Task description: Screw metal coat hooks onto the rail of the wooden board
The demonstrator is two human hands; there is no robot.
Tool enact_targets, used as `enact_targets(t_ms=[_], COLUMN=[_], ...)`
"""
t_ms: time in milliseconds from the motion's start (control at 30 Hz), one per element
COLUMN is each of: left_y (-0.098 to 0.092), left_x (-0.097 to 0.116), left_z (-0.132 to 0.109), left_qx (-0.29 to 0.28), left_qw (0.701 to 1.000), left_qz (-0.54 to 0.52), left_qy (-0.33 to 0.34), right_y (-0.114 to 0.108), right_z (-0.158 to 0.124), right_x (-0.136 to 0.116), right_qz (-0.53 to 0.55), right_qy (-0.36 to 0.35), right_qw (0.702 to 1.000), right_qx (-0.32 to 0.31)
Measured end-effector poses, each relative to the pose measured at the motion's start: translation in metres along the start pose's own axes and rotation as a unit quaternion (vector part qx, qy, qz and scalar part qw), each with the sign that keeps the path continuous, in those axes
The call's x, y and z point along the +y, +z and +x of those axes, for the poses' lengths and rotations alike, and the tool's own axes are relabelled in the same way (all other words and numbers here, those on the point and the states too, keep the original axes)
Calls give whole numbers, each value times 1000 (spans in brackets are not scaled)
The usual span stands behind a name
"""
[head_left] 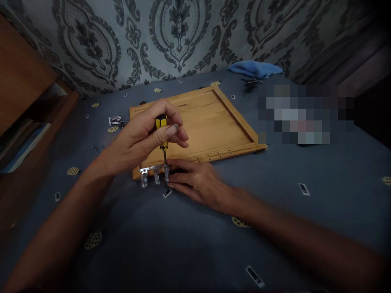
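My left hand (pixel 152 132) is closed around a screwdriver (pixel 161 123) with a yellow and black handle. The screwdriver stands upright, its shaft pointing down at the rightmost of several metal hooks (pixel 144 179). These hooks sit in a row on a thin metal strip along the near left edge of a framed wooden panel (pixel 195 122). The fingertips of my right hand (pixel 201 181) are pressed at the rightmost hook (pixel 166 173), steadying it from the right. The screwdriver's tip meets the hook too closely to make out any screw.
Shiny metal pieces (pixel 116 121) lie left of the panel. A blue cloth (pixel 255 69) and a small dark item (pixel 252 83) lie at the back right, near a blurred-out area. A wooden cabinet (pixel 27 69) borders the left, and patterned fabric (pixel 179 36) hangs behind.
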State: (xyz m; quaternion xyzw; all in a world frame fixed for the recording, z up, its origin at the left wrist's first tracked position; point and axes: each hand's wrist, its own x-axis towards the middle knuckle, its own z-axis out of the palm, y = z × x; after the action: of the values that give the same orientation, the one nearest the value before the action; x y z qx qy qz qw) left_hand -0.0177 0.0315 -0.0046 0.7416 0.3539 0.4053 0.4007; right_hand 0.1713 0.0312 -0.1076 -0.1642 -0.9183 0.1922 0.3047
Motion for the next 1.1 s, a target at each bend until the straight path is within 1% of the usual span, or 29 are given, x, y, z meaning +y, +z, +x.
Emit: enact_targets(t_ms=[133, 233, 367, 467, 567, 767, 933, 1100], left_y=[-1, 1, 4, 4, 4, 2, -2, -3], left_x=[4, 8, 12, 15, 15, 15, 15, 18], left_z=[-1, -2, -2, -3, -3, -5, -8, -9], left_qx=[32, 35, 28, 12, 3, -7, -17, 10], left_qw=[998, 997, 994, 992, 991, 988, 974, 953], left_qz=[44, 72, 105, 124, 133, 156, 223, 302], left_qy=[-22, -23, -21, -20, -18, -17, -20, -13], right_y=[0, 0, 0, -1, -2, -2, -3, -2], right_z=[-1, -1, 0, 0, 1, 2, 2, 0], right_x=[1, 0, 0, 0, 1, 1, 1, 2], right_qz=[10, 14, 17, 28, 42, 44, 40, 47], right_qy=[3, 3, 7, 8, 7, 3, -3, -7], right_qw=[1000, 1000, 1000, 1000, 999, 999, 999, 999], right_qx=[-3, -2, -4, -13, -21, -17, -9, -5])
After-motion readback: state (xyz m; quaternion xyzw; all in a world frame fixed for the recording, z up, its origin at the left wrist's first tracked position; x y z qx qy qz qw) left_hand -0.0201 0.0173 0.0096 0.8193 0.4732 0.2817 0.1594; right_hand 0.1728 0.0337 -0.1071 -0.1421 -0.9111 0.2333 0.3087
